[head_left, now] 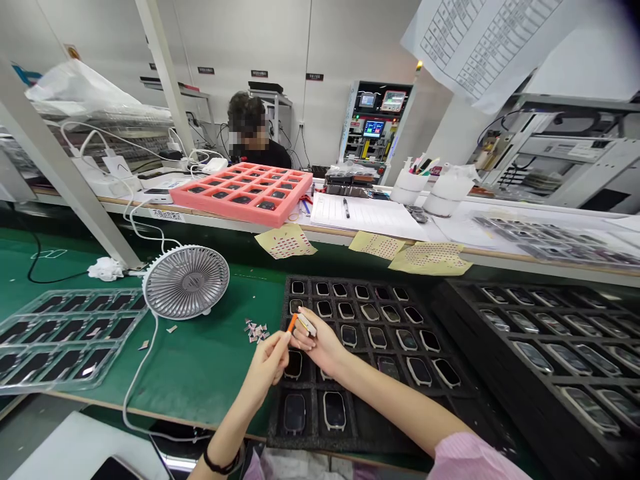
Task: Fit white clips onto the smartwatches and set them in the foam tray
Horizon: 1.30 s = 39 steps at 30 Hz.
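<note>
Pinching slim, straight orange strip

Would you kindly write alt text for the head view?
The right hand holds what looks like a watch case, while the left hand meets it at a small orange strip, above a black tray of watch-like pieces. A round fan stands left on the green bench; behind, a pink tray sits on a shelf, near another person.

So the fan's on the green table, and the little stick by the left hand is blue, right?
Not quite: the head view shows the little stick by the left hand is orange, not blue. The fan is on the green table, as you said.
</note>
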Available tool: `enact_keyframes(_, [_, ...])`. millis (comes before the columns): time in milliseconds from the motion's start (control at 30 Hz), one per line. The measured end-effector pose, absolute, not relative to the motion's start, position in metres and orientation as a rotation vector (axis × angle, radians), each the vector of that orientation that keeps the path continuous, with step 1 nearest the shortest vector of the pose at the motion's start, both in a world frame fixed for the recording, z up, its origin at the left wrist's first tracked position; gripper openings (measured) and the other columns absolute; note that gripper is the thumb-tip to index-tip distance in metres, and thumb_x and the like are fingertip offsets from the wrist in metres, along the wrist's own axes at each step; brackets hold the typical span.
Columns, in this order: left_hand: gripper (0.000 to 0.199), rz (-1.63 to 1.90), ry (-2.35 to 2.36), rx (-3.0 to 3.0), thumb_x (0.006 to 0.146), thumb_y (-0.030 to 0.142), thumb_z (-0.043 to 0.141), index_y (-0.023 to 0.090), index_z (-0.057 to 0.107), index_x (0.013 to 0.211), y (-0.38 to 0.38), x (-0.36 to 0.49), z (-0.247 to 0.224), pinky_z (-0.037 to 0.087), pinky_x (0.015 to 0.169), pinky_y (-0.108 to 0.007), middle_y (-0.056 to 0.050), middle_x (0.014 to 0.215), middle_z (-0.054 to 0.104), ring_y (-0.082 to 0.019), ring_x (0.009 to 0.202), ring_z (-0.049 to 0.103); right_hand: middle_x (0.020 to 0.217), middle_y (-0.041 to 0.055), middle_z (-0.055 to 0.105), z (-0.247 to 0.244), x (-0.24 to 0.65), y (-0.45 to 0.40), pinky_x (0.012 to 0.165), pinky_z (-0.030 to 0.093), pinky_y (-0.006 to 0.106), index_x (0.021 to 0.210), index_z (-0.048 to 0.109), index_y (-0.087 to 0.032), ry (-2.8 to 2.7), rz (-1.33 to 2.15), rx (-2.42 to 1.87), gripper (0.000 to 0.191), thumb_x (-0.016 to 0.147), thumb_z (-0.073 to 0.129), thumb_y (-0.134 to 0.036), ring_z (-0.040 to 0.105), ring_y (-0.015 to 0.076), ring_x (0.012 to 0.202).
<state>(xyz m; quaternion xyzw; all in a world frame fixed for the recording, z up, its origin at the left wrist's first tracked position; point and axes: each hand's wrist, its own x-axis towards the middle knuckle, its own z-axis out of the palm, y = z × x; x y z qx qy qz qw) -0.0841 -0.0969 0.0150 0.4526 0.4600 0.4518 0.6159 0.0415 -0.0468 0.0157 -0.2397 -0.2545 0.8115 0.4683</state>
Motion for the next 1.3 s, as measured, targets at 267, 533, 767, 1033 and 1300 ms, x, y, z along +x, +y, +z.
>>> enact_keyframes(267, [0.046,1.113,1.11,1.049,0.067,0.06,0.066,0.019,0.044,0.067,-0.083,-0.08,0.019,0.013,0.034,-0.016,0.012,0.047,0.028,-0.003,0.037,0.016,0.063,-0.0069,0.055,0.006,0.037,-0.056,0.045,0.029,0.022,0.097,0.05,-0.024,-0.981,1.752,-0.826,0.031,0.075,0.065,-0.038,0.042,0.0085,0.045])
enact_keyframes(533, [0.044,1.132,1.32,1.066,0.07,0.06,0.058,0.02,0.041,0.065,-0.08,-0.122,0.002,0.015,0.038,-0.018,0.011,0.047,0.025,-0.005,0.037,0.018,0.083,-0.0014,0.057,-0.004,0.069,-0.027,0.069,0.04,0.029,0.093,0.055,-0.025,-1.298,1.078,-1.038,0.017,0.084,0.056,-0.04,0.051,0.0159,0.072])
enact_keyframes(767, [0.031,0.896,1.733,1.567,0.081,0.049,0.046,0.021,0.057,0.074,-0.072,-0.139,-0.015,0.034,0.056,-0.024,-0.003,0.067,0.061,-0.019,0.059,0.056,0.083,0.0015,0.062,-0.03,0.058,-0.025,0.081,0.039,0.037,0.09,0.057,-0.023,-1.872,0.884,-1.186,0.008,0.084,0.053,-0.021,0.056,0.0201,0.08])
enact_keyframes(1033, [0.028,0.831,1.856,1.6,0.086,0.048,0.042,0.024,0.049,0.072,-0.074,-0.142,-0.012,0.036,0.056,-0.024,-0.002,0.063,0.062,-0.025,0.064,0.063,0.091,0.0071,0.061,-0.012,0.098,-0.026,0.082,0.041,0.04,0.101,0.056,-0.019,-2.146,0.456,-1.378,0.016,0.086,0.049,-0.02,0.057,0.0242,0.088])
enact_keyframes(1300, [0.034,0.865,1.747,1.663,0.084,0.053,0.04,0.022,0.053,0.079,-0.074,-0.124,-0.018,0.037,0.059,-0.025,0.001,0.06,0.056,-0.02,0.057,0.055,0.107,0.0186,0.061,-0.009,0.101,-0.041,0.081,0.044,0.04,0.122,0.049,-0.014,-2.349,0.309,-1.638,0.036,0.087,0.047,-0.021,0.061,0.0302,0.095])
